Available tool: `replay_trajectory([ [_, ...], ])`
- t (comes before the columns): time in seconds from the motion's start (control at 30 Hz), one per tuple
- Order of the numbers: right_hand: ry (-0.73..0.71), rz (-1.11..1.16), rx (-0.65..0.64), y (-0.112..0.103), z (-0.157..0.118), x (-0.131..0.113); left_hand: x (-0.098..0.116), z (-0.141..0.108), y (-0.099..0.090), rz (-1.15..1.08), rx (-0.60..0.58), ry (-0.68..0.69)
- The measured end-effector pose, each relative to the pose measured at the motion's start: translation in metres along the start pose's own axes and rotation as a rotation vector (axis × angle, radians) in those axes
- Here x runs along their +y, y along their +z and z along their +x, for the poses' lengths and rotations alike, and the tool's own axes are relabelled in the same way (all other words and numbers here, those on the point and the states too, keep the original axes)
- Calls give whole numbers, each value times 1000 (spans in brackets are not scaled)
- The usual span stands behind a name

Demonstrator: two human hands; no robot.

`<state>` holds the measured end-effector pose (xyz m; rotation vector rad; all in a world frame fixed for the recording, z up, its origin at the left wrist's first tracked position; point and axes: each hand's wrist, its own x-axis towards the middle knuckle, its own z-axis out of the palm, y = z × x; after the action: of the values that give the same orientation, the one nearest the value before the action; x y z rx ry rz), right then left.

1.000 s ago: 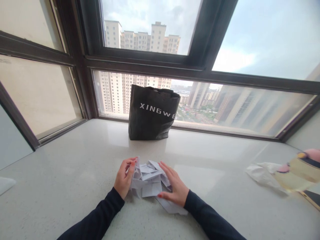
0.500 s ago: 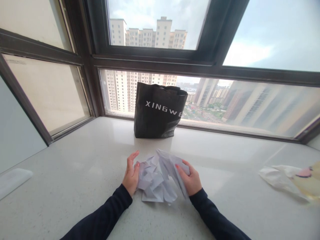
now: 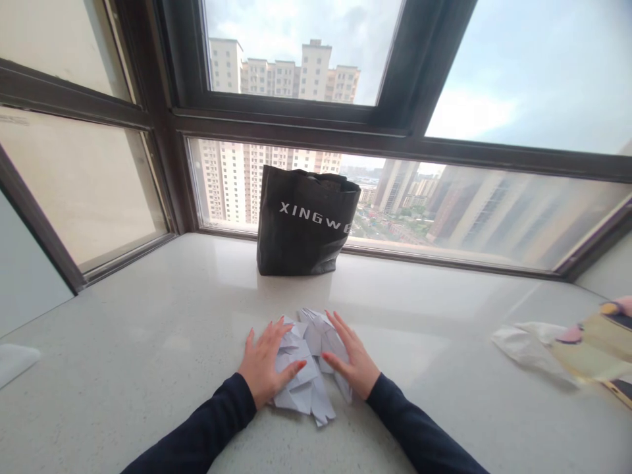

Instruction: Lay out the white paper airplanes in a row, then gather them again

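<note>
A heap of folded white papers (image 3: 309,388) lies on the pale, shiny desk (image 3: 172,368), low in the mid. of the frame. 2 hands are on it, 1 on each side. The L hand (image 3: 264,362) lies over the left part of the heap; its fingers are open & spread wide, w/ the thumb out over the papers. The R hand (image 3: 356,365) rests at the right part; its fingers are open too, long & a bit bent, thumb apart. Btwn the 2 thumbs some paper shows. A few bits of paper stick out at the bottom of the heap.

Both arms have dark sleeves (image 3: 207,415) & come in from the bottom edge.

Just above the heap in the frame, well apart from the hands, a black bag (image 3: 306,230) stands upright nr the window (image 3: 296,118). It has white letters, "XINGWE", w/ the last 1 at the bag's edge. Thru the glass, tall bldgs. (image 3: 316,72) & a cloudy sky show.

At the far right are a soft white thing (image 3: 523,345) & a yellow & pink thing (image 3: 592,342), too blurry to name. Far left, a white thing (image 3: 17,364) is cut off by the edge.
</note>
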<state>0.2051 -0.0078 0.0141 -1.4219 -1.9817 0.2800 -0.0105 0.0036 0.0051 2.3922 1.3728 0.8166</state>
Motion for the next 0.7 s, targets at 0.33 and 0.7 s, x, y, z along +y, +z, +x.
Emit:
replay_trajectory([
  [0.33,-167,166,29,6,-2,-20,13,5,-12,-356,89,44],
  [0.7,154,664,141,-2,3,-15,16,6,-19,-735,213,-33],
])
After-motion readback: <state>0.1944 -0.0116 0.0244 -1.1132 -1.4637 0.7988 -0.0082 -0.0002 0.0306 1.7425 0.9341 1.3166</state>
